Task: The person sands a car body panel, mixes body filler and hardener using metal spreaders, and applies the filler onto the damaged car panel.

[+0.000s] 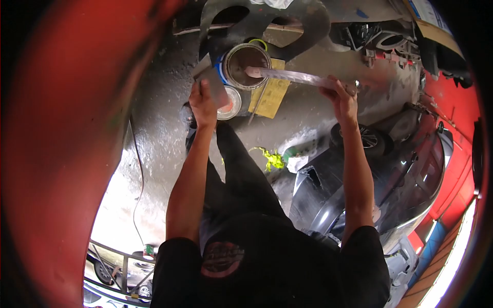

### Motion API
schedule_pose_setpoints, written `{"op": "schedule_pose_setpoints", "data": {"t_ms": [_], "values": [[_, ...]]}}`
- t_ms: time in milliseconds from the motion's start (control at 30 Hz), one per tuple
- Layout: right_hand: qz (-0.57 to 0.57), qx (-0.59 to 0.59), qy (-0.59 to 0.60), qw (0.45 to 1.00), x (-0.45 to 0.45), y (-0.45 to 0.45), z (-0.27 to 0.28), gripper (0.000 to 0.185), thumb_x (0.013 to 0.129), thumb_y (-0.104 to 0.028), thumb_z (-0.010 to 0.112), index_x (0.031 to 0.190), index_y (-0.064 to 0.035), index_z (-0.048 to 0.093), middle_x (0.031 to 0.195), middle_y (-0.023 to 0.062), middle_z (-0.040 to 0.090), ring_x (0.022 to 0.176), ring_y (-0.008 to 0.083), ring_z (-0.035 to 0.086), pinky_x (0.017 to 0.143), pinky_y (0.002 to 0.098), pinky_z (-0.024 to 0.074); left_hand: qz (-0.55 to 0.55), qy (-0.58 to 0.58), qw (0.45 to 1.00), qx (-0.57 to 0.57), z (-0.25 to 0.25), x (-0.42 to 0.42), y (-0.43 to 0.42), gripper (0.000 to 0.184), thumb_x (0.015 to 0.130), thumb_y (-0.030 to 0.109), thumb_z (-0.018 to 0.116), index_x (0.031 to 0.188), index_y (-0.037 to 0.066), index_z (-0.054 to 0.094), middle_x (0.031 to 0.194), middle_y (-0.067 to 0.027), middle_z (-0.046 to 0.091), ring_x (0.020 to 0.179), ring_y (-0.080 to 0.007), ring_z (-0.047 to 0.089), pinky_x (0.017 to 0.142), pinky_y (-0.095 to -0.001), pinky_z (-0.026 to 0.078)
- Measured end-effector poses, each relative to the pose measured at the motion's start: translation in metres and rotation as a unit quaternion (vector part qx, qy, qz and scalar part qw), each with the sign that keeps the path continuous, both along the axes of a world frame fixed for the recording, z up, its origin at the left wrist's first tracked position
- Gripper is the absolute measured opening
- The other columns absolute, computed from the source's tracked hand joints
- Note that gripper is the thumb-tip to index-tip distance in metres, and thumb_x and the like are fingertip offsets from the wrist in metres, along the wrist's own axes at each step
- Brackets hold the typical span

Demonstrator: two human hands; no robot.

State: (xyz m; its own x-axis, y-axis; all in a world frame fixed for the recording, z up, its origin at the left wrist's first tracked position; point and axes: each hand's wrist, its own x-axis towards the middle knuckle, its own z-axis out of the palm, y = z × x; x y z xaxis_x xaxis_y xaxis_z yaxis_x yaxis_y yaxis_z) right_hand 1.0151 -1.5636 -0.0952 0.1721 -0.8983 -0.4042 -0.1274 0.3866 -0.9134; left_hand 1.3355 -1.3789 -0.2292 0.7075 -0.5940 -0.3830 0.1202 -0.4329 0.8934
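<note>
My left hand (204, 104) is closed on a flat, greyish plate (217, 88), held just left of an open can. In my right hand (342, 97) is the end of a long pale stick (303, 77). The stick's other end, coated in pinkish-beige paste, is over the mouth of the open can (233, 65). Below that can is a smaller round tin (233, 105), partly hidden by the plate. A yellow board (273, 95) lies to the right, under the stick, with a thin rod on it.
A red panel (67, 128) fills the left side. At the right is a dark car (390, 179) with a wheel. Bright yellow-green material (273, 159) lies on the concrete floor (169, 102). A dark curved part (308, 31) is beyond the can, and a cable runs down the left.
</note>
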Motion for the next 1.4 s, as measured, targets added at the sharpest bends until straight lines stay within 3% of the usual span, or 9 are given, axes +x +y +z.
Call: {"op": "schedule_pose_setpoints", "data": {"t_ms": [167,367,467,567,800,933,1033,1200,1400], "values": [[-0.036,0.012,-0.009,0.999,-0.029,0.006,0.031,0.037,0.104,-0.021,0.061,0.130,0.0058,0.061,0.124,0.0167,0.068,0.103,0.0270,0.071,0.093,0.0423,0.0600,0.004,-0.069,0.996,-0.056,0.002,-0.003,-0.015,0.037,0.107,0.032,0.056,0.110,-0.003,0.066,0.094,-0.0194,0.068,0.085,-0.0334,0.062,0.083,-0.0421,0.049],[-0.026,-0.015,-0.095,0.995,-0.062,0.017,0.085,0.041,0.106,-0.029,0.059,0.131,0.0034,0.061,0.125,0.0168,0.068,0.105,0.0261,0.069,0.090,0.0401,0.0587,-0.018,-0.013,0.995,-0.096,0.010,-0.007,-0.031,0.038,0.108,0.035,0.056,0.108,-0.002,0.067,0.094,-0.0135,0.069,0.084,-0.0242,0.061,0.081,-0.0376,0.049],[-0.049,0.000,-0.114,0.992,-0.061,0.028,0.101,0.045,0.103,-0.028,0.064,0.132,0.0056,0.060,0.112,0.0157,0.071,0.096,0.0275,0.071,0.084,0.0413,0.0595,-0.004,0.119,0.980,-0.162,0.027,-0.011,-0.040,0.039,0.109,0.037,0.056,0.106,0.000,0.068,0.096,-0.0070,0.070,0.087,-0.0153,0.061,0.078,-0.0338,0.049],[-0.028,-0.002,-0.102,0.994,-0.039,0.040,0.108,0.047,0.101,-0.027,0.068,0.131,0.0075,0.059,0.107,0.0168,0.072,0.088,0.0296,0.074,0.080,0.0427,0.0609,-0.039,0.213,0.972,-0.095,0.054,-0.005,-0.039,0.051,0.109,0.045,0.053,0.119,-0.003,0.069,0.108,-0.0077,0.072,0.100,-0.0131,0.061,0.091,-0.0311,0.049],[0.056,-0.018,-0.125,0.990,-0.008,0.055,0.131,0.048,0.097,-0.027,0.073,0.130,0.0069,0.062,0.117,0.0249,0.070,0.091,0.0347,0.074,0.082,0.0446,0.0614,0.119,0.371,0.908,-0.156,0.098,0.012,-0.040,0.042,0.107,0.038,0.059,0.129,0.002,0.066,0.119,-0.0065,0.070,0.103,-0.0165,0.066,0.088,-0.0321,0.054],[0.076,-0.035,-0.166,0.983,0.005,0.067,0.138,0.042,0.092,-0.027,0.079,0.125,-0.0024,0.071,0.131,0.0260,0.066,0.112,0.0395,0.069,0.091,0.0456,0.0591,0.146,0.449,0.868,-0.155,0.122,0.025,-0.044,0.040,0.107,0.032,0.057,0.136,0.005,0.060,0.131,-0.0096,0.066,0.117,-0.0237,0.065,0.098,-0.0410,0.054],[0.120,-0.077,-0.234,0.962,0.011,0.076,0.137,0.043,0.095,-0.027,0.076,0.129,-0.0010,0.068,0.139,0.0262,0.060,0.120,0.0402,0.066,0.098,0.0449,0.0591,0.155,0.503,0.825,-0.204,0.143,0.028,-0.047,0.040,0.107,0.032,0.057,0.137,0.007,0.060,0.135,-0.0105,0.064,0.121,-0.0249,0.064,0.101,-0.0444,0.054],[0.140,-0.096,-0.213,0.962,0.017,0.091,0.166,0.031,0.090,-0.009,0.073,0.119,0.0012,0.071,0.134,0.0243,0.062,0.123,0.0436,0.064,0.103,0.0511,0.0571,0.166,0.549,0.795,-0.198,0.189,0.033,-0.051,0.039,0.109,0.029,0.049,0.140,0.006,0.056,0.136,-0.0122,0.063,0.125,-0.0280,0.063,0.106,-0.0472,0.054],[0.157,-0.149,-0.151,0.964,0.012,0.097,0.185,0.019,0.085,0.003,0.074,0.104,0.0022,0.076,0.125,0.0261,0.066,0.114,0.0376,0.068,0.100,0.0494,0.0576,0.138,0.591,0.755,-0.247,0.215,0.037,-0.056,0.041,0.111,0.019,0.033,0.143,0.002,0.053,0.138,-0.0171,0.061,0.129,-0.0315,0.060,0.111,-0.0479,0.053]]}}
